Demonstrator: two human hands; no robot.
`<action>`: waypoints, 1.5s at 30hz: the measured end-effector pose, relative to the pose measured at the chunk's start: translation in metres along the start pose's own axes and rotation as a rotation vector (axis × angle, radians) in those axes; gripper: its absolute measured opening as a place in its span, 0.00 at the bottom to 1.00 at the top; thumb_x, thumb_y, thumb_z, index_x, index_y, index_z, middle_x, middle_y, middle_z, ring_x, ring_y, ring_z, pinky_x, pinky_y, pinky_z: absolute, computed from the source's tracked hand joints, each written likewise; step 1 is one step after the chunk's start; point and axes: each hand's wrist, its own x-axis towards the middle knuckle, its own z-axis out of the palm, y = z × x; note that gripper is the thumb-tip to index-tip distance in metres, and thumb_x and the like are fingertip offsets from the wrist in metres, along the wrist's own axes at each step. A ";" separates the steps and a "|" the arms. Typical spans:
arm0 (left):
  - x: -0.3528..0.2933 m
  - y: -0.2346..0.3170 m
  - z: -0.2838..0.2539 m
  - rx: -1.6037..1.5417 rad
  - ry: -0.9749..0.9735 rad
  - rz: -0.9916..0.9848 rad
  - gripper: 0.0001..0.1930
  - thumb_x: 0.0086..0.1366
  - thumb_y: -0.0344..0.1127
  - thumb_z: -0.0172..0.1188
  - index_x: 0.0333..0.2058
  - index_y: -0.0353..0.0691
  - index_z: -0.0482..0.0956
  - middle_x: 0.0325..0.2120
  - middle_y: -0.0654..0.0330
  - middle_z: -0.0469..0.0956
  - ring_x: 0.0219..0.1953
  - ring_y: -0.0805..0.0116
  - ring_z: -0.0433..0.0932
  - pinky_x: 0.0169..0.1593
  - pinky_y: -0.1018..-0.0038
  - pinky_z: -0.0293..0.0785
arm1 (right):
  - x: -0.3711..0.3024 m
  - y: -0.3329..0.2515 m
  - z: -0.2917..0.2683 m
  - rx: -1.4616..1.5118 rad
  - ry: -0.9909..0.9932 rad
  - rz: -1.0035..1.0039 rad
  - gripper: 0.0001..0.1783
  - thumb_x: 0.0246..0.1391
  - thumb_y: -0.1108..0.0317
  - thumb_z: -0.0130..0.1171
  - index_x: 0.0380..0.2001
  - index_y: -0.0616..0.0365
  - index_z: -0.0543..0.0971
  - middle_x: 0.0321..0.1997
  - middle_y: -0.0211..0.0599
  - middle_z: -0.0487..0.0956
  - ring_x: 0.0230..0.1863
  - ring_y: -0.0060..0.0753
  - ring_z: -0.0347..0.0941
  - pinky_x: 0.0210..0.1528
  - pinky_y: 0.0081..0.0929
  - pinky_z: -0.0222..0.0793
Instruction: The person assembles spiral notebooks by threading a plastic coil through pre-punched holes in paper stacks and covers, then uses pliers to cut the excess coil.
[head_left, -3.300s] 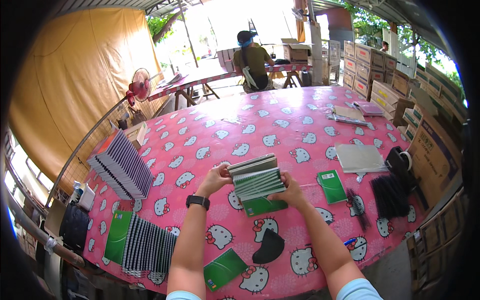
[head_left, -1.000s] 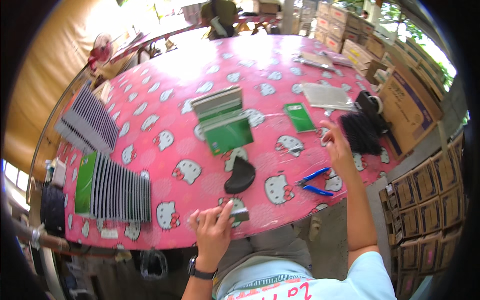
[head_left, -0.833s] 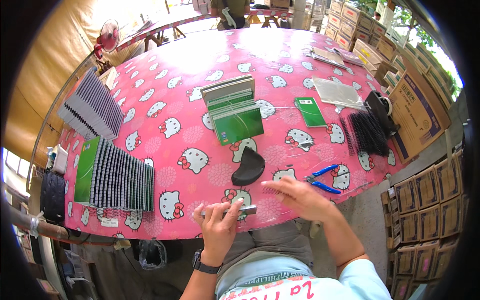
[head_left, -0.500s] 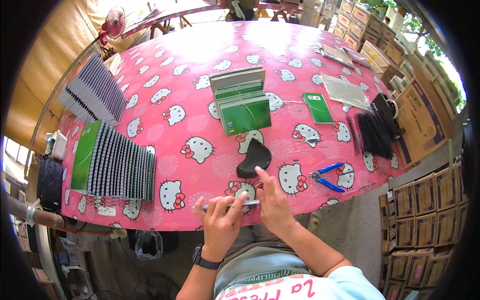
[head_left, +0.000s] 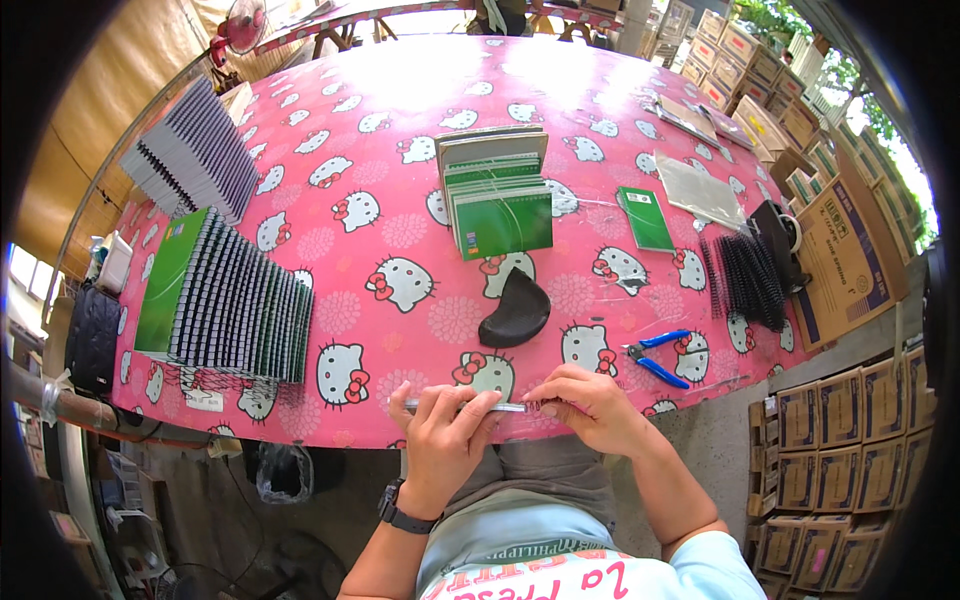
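Since half a second ago our right hand (head_left: 590, 405) has slid out from the middle to the right end of the thin metal strip (head_left: 465, 406), while our left hand (head_left: 445, 430) keeps its hold on the other end. Both grips are clenched on the strip, fingers pinching it at the near edge of the tabletop (head_left: 400, 215), just short of the black curved pad (head_left: 515, 310). We judge the step in hand to be steadying and lining up the strip; the next move calls for keeping it level between both grips. Its long axis runs left to right along the tabletop edge, ends pointing to either side. Blue pliers (head_left: 655, 355) lie near our right hand.
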 end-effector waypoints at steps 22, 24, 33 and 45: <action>0.009 0.001 -0.010 -0.053 -0.217 0.120 0.13 0.51 0.50 0.65 0.31 0.51 0.79 0.32 0.71 0.77 0.38 0.70 0.74 0.65 0.45 0.29 | 0.072 0.068 -0.012 -0.549 0.022 -0.034 0.34 0.35 0.52 0.73 0.50 0.44 0.76 0.66 0.50 0.60 0.60 0.58 0.61 0.60 0.46 0.62; 0.015 0.005 -0.013 -0.096 -0.167 0.067 0.13 0.50 0.49 0.67 0.31 0.51 0.79 0.31 0.71 0.76 0.41 0.71 0.74 0.64 0.44 0.32 | 0.068 0.065 -0.012 -0.419 0.068 0.003 0.30 0.35 0.53 0.73 0.45 0.49 0.79 0.65 0.48 0.62 0.59 0.54 0.63 0.60 0.45 0.61; 0.003 -0.020 -0.007 -0.136 -0.086 0.031 0.16 0.35 0.45 0.75 0.24 0.52 0.79 0.26 0.72 0.74 0.40 0.70 0.74 0.64 0.46 0.33 | 0.017 0.027 -0.015 0.335 -0.168 0.041 0.30 0.40 0.43 0.66 0.37 0.59 0.83 0.46 0.40 0.81 0.47 0.34 0.71 0.54 0.33 0.59; 0.004 -0.021 -0.010 -0.151 -0.072 0.027 0.21 0.38 0.48 0.74 0.32 0.52 0.78 0.24 0.74 0.74 0.38 0.73 0.73 0.64 0.50 0.37 | 0.031 0.009 -0.021 0.258 -0.229 -0.044 0.20 0.40 0.52 0.70 0.33 0.56 0.83 0.42 0.35 0.82 0.46 0.37 0.72 0.53 0.34 0.59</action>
